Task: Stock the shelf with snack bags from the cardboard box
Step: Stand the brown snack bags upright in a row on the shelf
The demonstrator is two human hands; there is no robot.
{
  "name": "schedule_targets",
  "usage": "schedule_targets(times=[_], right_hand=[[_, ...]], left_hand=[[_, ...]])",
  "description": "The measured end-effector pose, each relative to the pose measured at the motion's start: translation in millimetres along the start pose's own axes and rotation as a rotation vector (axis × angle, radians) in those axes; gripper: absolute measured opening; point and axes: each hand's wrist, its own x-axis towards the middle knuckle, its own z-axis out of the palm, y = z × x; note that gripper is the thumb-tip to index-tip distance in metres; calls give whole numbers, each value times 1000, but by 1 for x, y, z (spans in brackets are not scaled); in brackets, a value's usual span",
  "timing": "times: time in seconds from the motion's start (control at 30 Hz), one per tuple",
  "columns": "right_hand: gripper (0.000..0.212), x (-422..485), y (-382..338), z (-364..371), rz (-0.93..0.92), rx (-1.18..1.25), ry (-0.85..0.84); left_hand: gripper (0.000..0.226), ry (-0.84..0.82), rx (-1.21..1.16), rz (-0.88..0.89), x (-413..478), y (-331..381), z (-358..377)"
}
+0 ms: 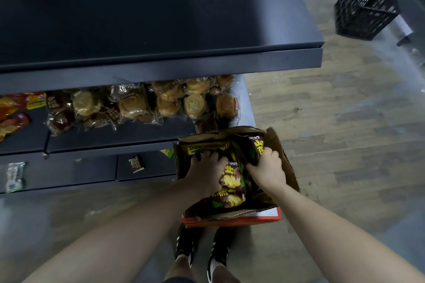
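Left hand point(204, 167) grip clamped on brown-and-yellow plastic snack bag point(231, 180) inside open brown cardboard box point(284, 156); right hand point(268, 166) clamped on second bag point(256, 147). Likely light, soft, slippery, crushable; hold top seam.

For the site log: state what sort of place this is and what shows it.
Probably a small shop aisle. Dark tiered shelving holds wrapped pastries. A cardboard box of snack bags stands before it, with the left hand and right hand gripping bags inside. A black plastic crate sits beyond.
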Motion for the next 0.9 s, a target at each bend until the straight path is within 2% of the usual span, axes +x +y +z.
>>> schedule_targets(times=[0.07,0.13,0.2,0.27,0.3,0.33,0.4,0.5,0.6,0.67,0.77,0.9], right_hand=[[43,3,3,-7,-19,63,-13],[35,5,6,-14,-23,143,-36],[32,4,7,-17,-21,215,-67],[33,0,5,-15,-40,298,-70],[36,-3,3,-14,-54,342,-56],[39,-5,-1,-11,-72,388,-39],[44,-12,-9,-4,-95,456,-38],[47,-14,-18,10,-104,515,-128],[41,-11,-19,18,-97,553,-163],[48,-10,-19,20,-83,539,-197],[59,-9,-23,22,-62,555,-202],[51,-5,-31,24,-11,550,-201]], left_hand=[[50,109,68,172,-2,-3,-5],[51,219,140,335,0,-6,-6],[50,254,136,381,1,-8,-10],[47,279,121,332,1,-3,-14],[51,315,108,253,-2,1,-18],[59,348,72,139,-4,4,-20],[73,294,-47,-140,-9,14,-21],[66,230,-258,-389,-11,30,-17],[63,174,-387,-426,-5,34,1],[70,147,-290,-367,-3,31,16],[75,193,-223,-328,1,25,32],[81,299,-225,-336,4,29,34]])
